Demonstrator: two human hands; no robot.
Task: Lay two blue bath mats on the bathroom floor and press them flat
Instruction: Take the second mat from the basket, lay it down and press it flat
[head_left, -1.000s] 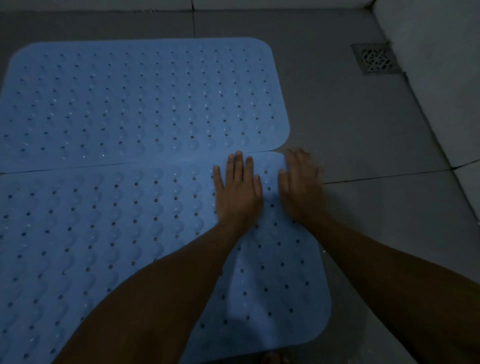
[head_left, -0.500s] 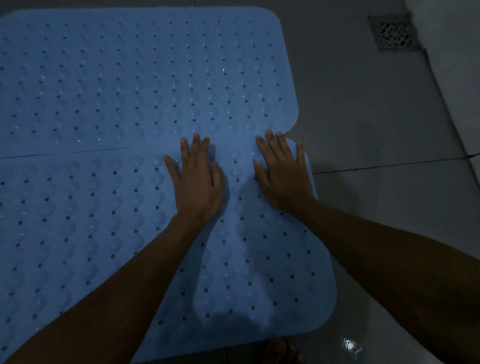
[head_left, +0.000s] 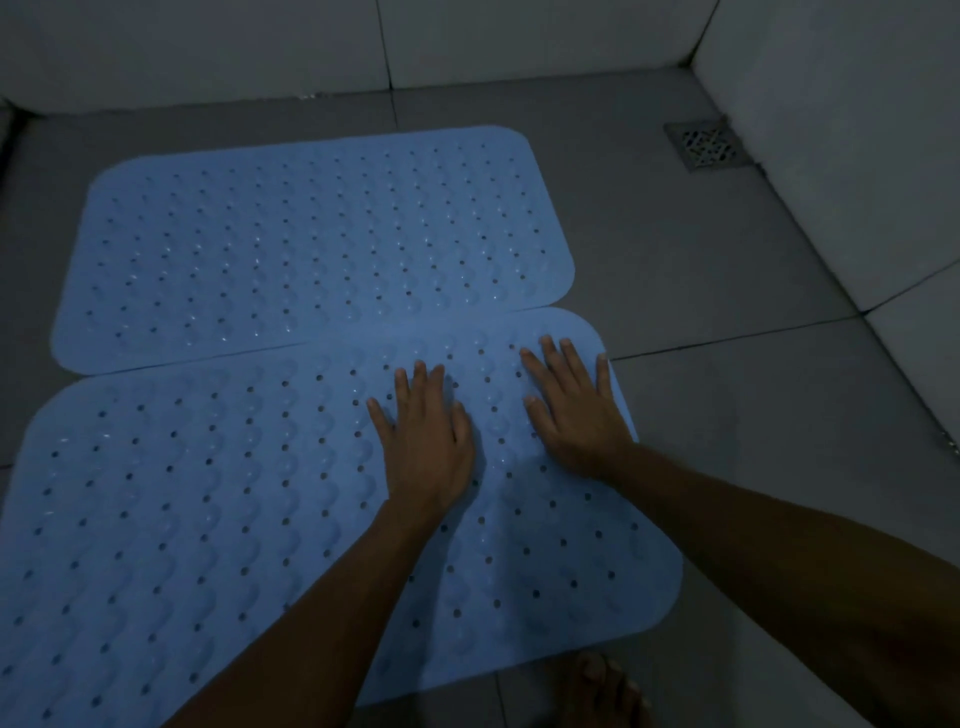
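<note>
Two blue perforated bath mats lie side by side on the grey tiled floor. The far mat (head_left: 311, 249) lies flat, its long edge meeting the near mat (head_left: 182, 519). My left hand (head_left: 426, 441) rests palm down on the near mat with straight fingers, a little in from its far edge. My right hand (head_left: 576, 410) lies flat beside it, fingers spread, near the mat's far right corner. Both forearms cross the near mat's right half.
A square metal floor drain (head_left: 706, 145) sits in the far right corner. White tiled walls (head_left: 831, 156) close the far and right sides. A bare foot (head_left: 602, 691) stands on the floor just below the near mat's edge.
The view has pulled back and tilted up, showing the whole far mat and walls. Both hands stay flat on the near mat; over the second they shifted left from its corner.
</note>
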